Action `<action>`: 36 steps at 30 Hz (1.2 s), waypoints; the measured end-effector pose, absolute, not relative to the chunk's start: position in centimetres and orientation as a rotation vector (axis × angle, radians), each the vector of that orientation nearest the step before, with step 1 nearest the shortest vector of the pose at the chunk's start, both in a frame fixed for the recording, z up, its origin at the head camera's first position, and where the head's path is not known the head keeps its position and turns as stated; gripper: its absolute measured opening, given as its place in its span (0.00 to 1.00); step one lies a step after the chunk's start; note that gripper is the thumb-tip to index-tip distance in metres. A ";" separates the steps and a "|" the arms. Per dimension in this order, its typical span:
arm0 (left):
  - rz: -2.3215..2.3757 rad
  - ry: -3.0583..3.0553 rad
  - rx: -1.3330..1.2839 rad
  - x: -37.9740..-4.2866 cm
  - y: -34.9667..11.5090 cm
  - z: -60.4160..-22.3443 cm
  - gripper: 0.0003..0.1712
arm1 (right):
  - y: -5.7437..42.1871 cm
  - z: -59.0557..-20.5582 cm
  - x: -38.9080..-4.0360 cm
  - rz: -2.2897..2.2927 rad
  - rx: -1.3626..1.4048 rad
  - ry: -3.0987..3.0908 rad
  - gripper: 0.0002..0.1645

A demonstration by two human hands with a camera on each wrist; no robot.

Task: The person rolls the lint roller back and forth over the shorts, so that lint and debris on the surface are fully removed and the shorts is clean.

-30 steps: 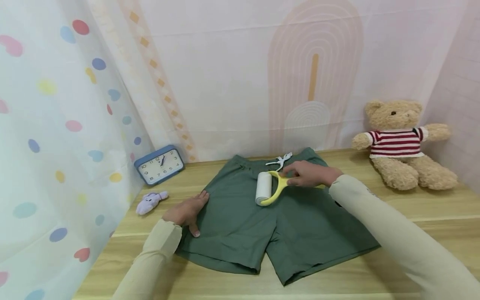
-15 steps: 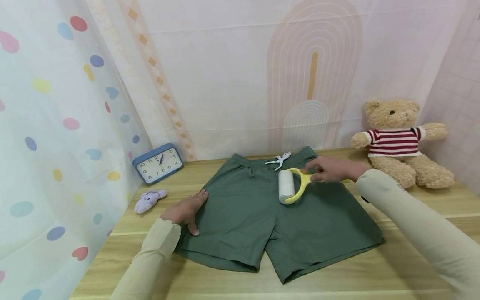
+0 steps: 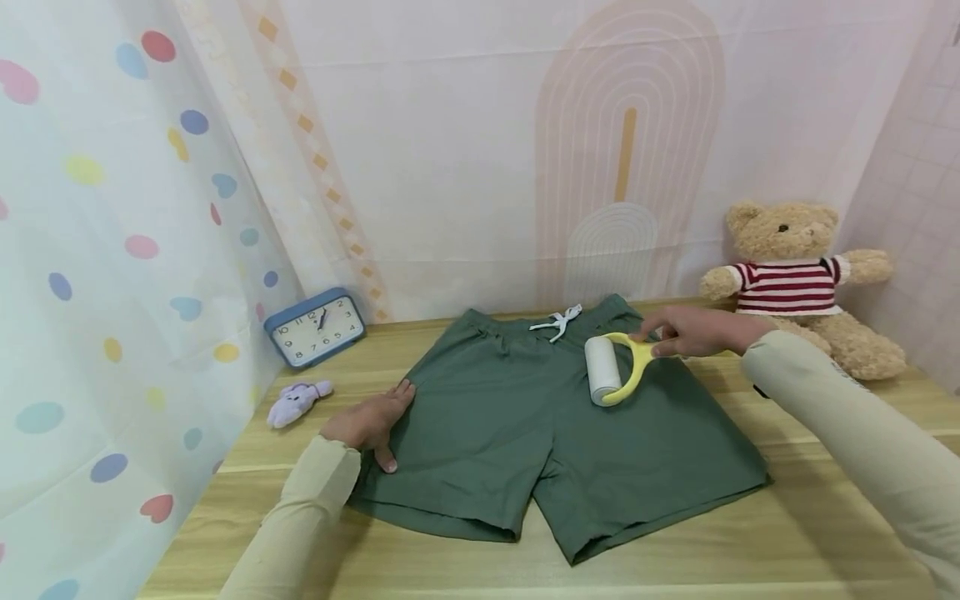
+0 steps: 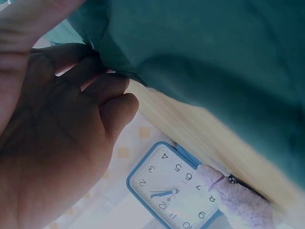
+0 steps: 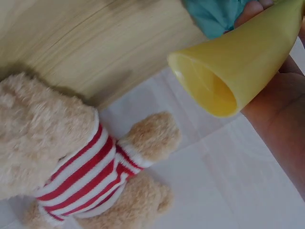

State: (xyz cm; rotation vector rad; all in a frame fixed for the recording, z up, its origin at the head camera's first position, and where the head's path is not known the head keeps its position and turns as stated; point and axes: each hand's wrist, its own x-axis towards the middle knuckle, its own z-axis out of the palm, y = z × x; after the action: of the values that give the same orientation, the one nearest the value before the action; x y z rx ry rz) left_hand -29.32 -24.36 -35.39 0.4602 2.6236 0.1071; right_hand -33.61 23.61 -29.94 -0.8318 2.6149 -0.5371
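Note:
Dark green shorts (image 3: 480,425) lie spread flat, their white drawstring (image 3: 559,320) tied in a bow at the waistband. My left hand (image 3: 375,421) rests on the left edge of the shorts, fingers extended; in the left wrist view the fingertips meet the green cloth (image 4: 205,52). My right hand (image 3: 686,331) grips the yellow handle of a lint roller (image 3: 633,367), whose white cylinder lies over the right half of the shorts below the waistband. The right wrist view shows the hollow end of the yellow handle (image 5: 238,67) jutting from the palm.
Left of the shorts, a blue-framed clock (image 3: 317,327) leans by the curtain, with a small purple plush toy (image 3: 297,404) in front of it. A teddy bear (image 3: 791,287) in a striped shirt sits at the back right. Everything stands on a wooden table (image 3: 420,571) before a patterned backdrop.
The right hand has moved the lint roller to the right across the shorts, from near their middle to the right half. The left hand has stayed in place.

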 end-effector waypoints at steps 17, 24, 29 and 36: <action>0.103 2.639 0.449 -29.5 -24.8 -35.6 0.71 | 29.3 -28.2 -32.2 -0.367 -0.682 2.676 0.24; 0.089 2.647 0.460 -29.9 -24.9 -35.8 0.72 | 30.7 -27.8 -32.1 -0.284 -0.701 2.737 0.22; 0.139 2.632 0.466 -30.2 -25.2 -36.5 0.73 | 31.3 -27.7 -31.9 -0.233 -0.709 2.741 0.22; 0.153 2.611 0.477 -30.9 -25.8 -37.1 0.75 | 32.0 -27.5 -31.9 -0.266 -0.699 2.722 0.22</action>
State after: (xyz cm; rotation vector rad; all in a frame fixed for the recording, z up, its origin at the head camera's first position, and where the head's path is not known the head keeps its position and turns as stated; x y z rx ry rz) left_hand -30.88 -25.79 -37.11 0.4766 2.6114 0.1529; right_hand -31.94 31.97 -27.46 -0.6987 2.7220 -0.2657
